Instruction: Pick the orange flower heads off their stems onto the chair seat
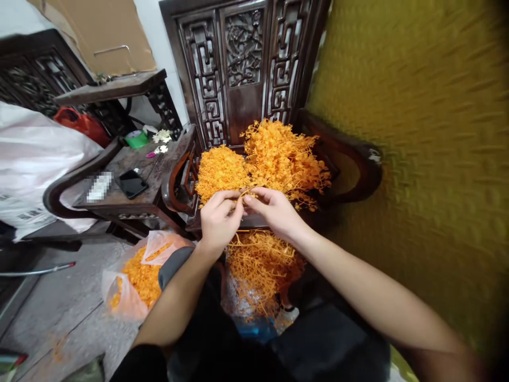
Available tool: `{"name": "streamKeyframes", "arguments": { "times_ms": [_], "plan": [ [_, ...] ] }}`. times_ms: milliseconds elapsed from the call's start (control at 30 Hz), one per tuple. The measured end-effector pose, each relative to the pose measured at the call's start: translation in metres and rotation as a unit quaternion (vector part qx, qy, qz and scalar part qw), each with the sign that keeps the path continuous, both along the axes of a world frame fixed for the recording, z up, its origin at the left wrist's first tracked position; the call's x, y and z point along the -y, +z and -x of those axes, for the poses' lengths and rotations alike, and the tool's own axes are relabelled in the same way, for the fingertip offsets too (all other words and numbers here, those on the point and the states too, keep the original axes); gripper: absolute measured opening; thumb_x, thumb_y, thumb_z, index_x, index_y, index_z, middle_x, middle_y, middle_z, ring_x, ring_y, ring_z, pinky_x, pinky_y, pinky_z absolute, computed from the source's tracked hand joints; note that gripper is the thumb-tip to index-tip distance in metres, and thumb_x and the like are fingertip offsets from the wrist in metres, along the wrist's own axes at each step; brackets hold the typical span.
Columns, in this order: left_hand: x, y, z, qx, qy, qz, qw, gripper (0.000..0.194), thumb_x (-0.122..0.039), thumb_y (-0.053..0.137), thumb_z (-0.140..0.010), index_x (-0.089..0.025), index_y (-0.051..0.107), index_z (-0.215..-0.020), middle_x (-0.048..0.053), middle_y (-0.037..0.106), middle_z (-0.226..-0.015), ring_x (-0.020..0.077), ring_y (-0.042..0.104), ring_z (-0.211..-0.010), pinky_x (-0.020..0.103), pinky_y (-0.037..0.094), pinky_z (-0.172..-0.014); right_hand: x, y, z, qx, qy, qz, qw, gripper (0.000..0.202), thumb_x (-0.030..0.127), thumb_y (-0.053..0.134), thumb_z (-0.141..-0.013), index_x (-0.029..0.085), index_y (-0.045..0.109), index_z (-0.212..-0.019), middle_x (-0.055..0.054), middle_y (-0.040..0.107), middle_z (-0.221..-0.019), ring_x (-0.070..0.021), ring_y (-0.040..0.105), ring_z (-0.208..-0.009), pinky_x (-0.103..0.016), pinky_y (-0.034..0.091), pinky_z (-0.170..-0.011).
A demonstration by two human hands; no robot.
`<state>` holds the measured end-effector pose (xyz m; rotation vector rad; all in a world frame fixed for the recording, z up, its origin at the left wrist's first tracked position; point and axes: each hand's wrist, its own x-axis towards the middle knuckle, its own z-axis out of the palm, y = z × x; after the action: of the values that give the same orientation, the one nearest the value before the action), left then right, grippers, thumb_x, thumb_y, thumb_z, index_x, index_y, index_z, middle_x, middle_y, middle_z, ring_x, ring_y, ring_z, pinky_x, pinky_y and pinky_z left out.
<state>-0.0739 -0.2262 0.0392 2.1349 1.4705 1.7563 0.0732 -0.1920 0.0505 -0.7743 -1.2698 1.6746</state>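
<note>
My left hand (221, 218) and my right hand (273, 208) meet in front of me, fingertips pinched around a thin orange stem (243, 195). Just beyond them, on the seat of a dark carved wooden chair (246, 101), lie two orange heaps. The left heap (221, 172) is low and made of small loose pieces. Taller and bushier, the right heap (284, 159) consists of branching orange sprigs with small flower-like tips. Below my hands, between my legs, a tangle of bare orange stems (264, 262) sits over clear plastic. Part of the held stem is hidden by my fingers.
To the left, a wooden side table (119, 159) bears a black phone (132, 183) and green tape (136, 139). A pinkish plastic bag (127, 302) of orange pieces rests on the floor. A large white sack (35, 159) stands far left; a yellow-green textured surface (429, 159) rises at right.
</note>
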Motion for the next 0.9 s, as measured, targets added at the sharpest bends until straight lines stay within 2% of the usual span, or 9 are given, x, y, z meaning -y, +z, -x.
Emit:
{"name": "streamKeyframes", "arguments": {
  "times_ms": [133,267,333,400,500,600,700,800,900],
  "plan": [
    [0.007,0.009,-0.001,0.016,-0.009,0.031,0.999,0.026,-0.018,0.069,-0.088,-0.021,0.067,-0.063,0.004,0.077,-0.085,0.0153,0.07,-0.076,0.03,0.054,-0.073,-0.008,0.001,-0.022,0.044,-0.026,-0.021,0.998,0.028,0.044,0.087,-0.073,0.02,0.078,-0.085,-0.004,0.075,-0.077,-0.0169,0.07,-0.067,-0.038,0.062,-0.073],
    [0.013,0.021,0.008,0.098,-0.028,0.086,0.991,0.036,-0.022,0.074,-0.085,-0.02,0.059,-0.052,0.003,0.073,-0.074,0.0149,0.068,-0.07,0.028,0.051,-0.067,-0.033,0.002,-0.056,0.046,-0.161,-0.039,0.985,0.026,0.033,0.091,-0.067,0.017,0.079,-0.085,-0.005,0.073,-0.071,-0.0161,0.067,-0.06,-0.036,0.061,-0.063],
    [0.013,0.023,0.015,0.146,-0.023,0.102,0.984,0.038,-0.024,0.075,-0.085,-0.019,0.059,-0.051,0.003,0.072,-0.073,0.0153,0.069,-0.071,0.029,0.052,-0.069,-0.04,0.002,-0.07,0.022,-0.188,-0.023,0.982,0.027,0.028,0.092,-0.064,0.017,0.079,-0.085,-0.006,0.072,-0.073,-0.0155,0.065,-0.058,-0.035,0.06,-0.06],
    [0.01,0.022,0.018,0.165,-0.023,0.115,0.979,0.037,-0.025,0.076,-0.086,-0.019,0.061,-0.052,0.003,0.072,-0.074,0.0154,0.069,-0.072,0.03,0.052,-0.071,-0.037,0.001,-0.072,0.012,-0.14,0.003,0.99,0.022,0.024,0.087,-0.066,0.018,0.078,-0.085,-0.006,0.072,-0.076,-0.0156,0.065,-0.059,-0.034,0.057,-0.057],
    [0.006,0.016,0.013,0.175,-0.044,0.129,0.975,0.035,-0.026,0.076,-0.086,-0.019,0.064,-0.054,0.003,0.073,-0.077,0.0159,0.071,-0.074,0.031,0.053,-0.072,-0.024,-0.002,-0.058,0.033,-0.041,0.023,0.998,0.009,0.022,0.068,-0.077,0.018,0.075,-0.08,-0.005,0.067,-0.071,-0.0131,0.057,-0.055,-0.03,0.047,-0.05],
    [0.006,0.013,0.003,0.209,-0.061,0.139,0.966,0.034,-0.028,0.077,-0.086,-0.018,0.064,-0.055,0.004,0.074,-0.081,0.0173,0.073,-0.077,0.032,0.055,-0.075,-0.012,-0.002,-0.037,0.064,-0.016,0.009,0.998,0.018,0.031,0.059,-0.086,0.019,0.071,-0.081,-0.001,0.056,-0.064,-0.0112,0.042,-0.052,-0.027,0.033,-0.047],
    [0.008,0.014,-0.001,0.211,-0.072,0.149,0.963,0.034,-0.029,0.077,-0.086,-0.018,0.064,-0.056,0.004,0.074,-0.081,0.0174,0.072,-0.077,0.033,0.056,-0.075,-0.007,-0.001,-0.024,0.124,-0.003,-0.099,0.987,0.027,0.047,0.062,-0.091,0.021,0.069,-0.091,0.001,0.055,-0.069,-0.0128,0.043,-0.059,-0.028,0.033,-0.053],
    [0.004,0.019,0.01,0.22,-0.033,0.113,0.968,0.035,-0.027,0.076,-0.086,-0.019,0.063,-0.055,0.003,0.073,-0.077,0.0166,0.07,-0.077,0.033,0.056,-0.078,-0.006,-0.001,-0.024,0.215,-0.012,-0.229,0.949,0.032,0.048,0.064,-0.092,0.021,0.059,-0.077,0.001,0.054,-0.067,-0.0133,0.044,-0.062,-0.029,0.033,-0.059],
    [-0.003,0.023,0.035,0.309,0.033,0.046,0.949,0.033,-0.025,0.074,-0.084,-0.019,0.06,-0.055,0.001,0.068,-0.071,0.0153,0.069,-0.077,0.033,0.057,-0.079,-0.008,-0.003,-0.035,0.267,-0.035,-0.243,0.932,0.036,0.046,0.062,-0.094,0.022,0.051,-0.07,0.002,0.051,-0.062,-0.0129,0.042,-0.058,-0.029,0.031,-0.056]
  ]
}}
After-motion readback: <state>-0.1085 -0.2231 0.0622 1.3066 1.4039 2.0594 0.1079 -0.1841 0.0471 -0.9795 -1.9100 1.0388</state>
